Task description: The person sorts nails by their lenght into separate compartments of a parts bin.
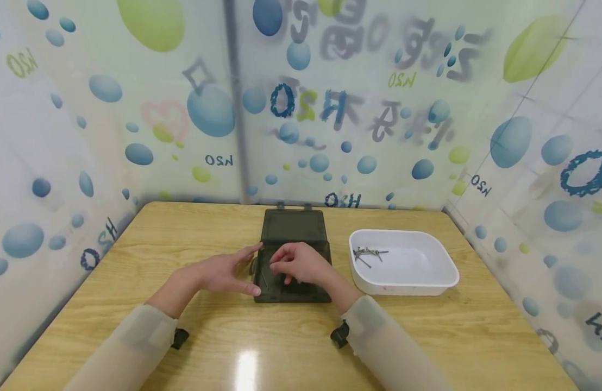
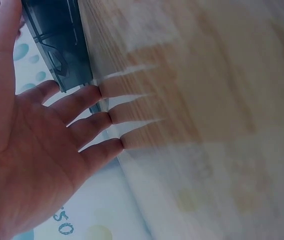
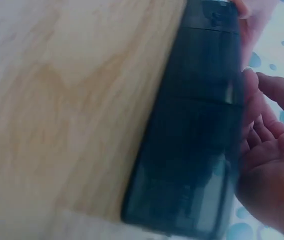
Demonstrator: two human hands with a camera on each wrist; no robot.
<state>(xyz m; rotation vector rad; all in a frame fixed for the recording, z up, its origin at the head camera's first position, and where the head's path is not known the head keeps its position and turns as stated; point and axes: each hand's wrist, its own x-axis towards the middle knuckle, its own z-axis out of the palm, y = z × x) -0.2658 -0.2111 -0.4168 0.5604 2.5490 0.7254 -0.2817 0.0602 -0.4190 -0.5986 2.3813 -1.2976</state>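
Open dark case (image 1: pixel 311 297) on the bench (image 1: pixel 477 336), lid (image 1: pixel 293 224) folded back toward the wall.
Its long axis, lid and base together, runs away from the person; a thin piece (image 1: pixel 264 280) slants inside at left. Of the hands, the left hand (image 1: pixel 225 273) spreads straight-fingered at its left edge; the right hand (image 1: pixel 301 264) curls above the base, its grip unclear. Right: white tray (image 1: pixel 403 289) with screws (image 1: pixel 367 252).

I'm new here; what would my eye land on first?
Probably the backdrop behind the table, covered in blue and green ovals and mirrored lettering. Next, a left hand and a right hand at the open dark case before it. To the case's right, a white tub holds small metal pieces at its left end.
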